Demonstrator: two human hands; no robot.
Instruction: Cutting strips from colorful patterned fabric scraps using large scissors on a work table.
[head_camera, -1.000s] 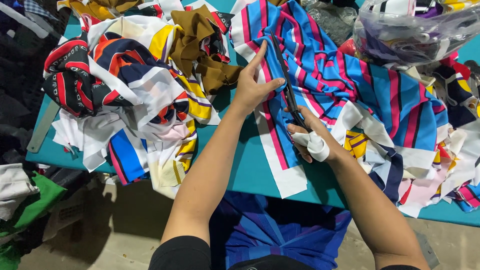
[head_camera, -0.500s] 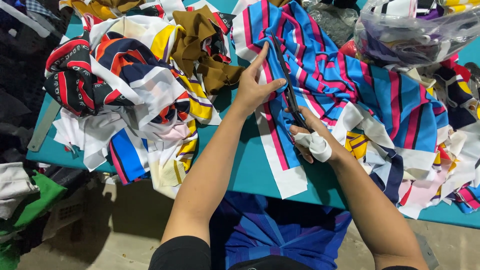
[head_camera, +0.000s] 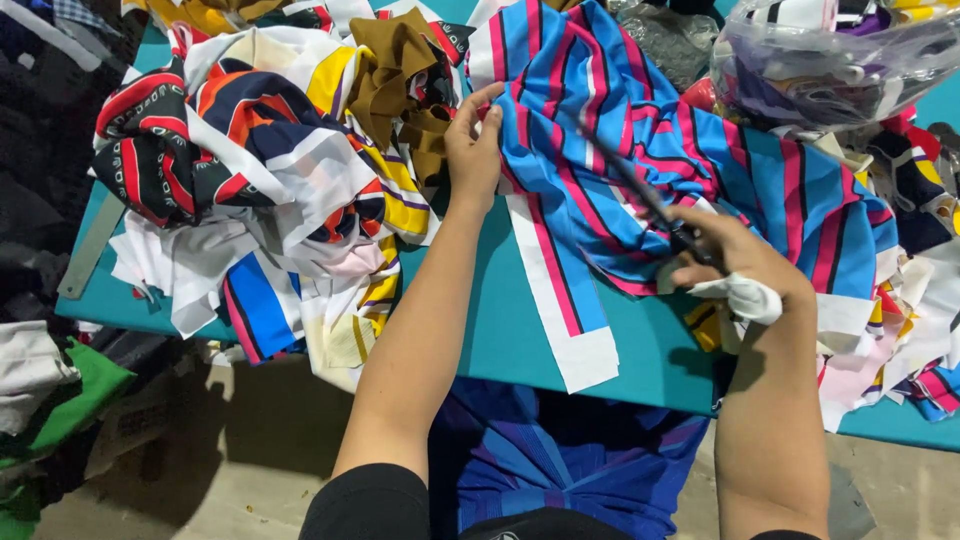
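A blue fabric with pink, white and black stripes lies spread over the teal table. My left hand pinches the fabric's left edge near the top. My right hand grips dark scissors whose blades lie across the striped fabric, pointing up and left. White cloth is wrapped around the scissors' handle under my right hand. A cut strip of the fabric with a white border hangs down toward the table's near edge.
A heap of mixed fabric scraps in black, red, orange, yellow and white fills the table's left. Brown scraps lie beside my left hand. A clear plastic bag of scraps sits top right. More offcuts pile at the right.
My left hand has shifted from lying flat on the fabric to pinching its left edge. My right hand and the scissors have stayed almost in place.
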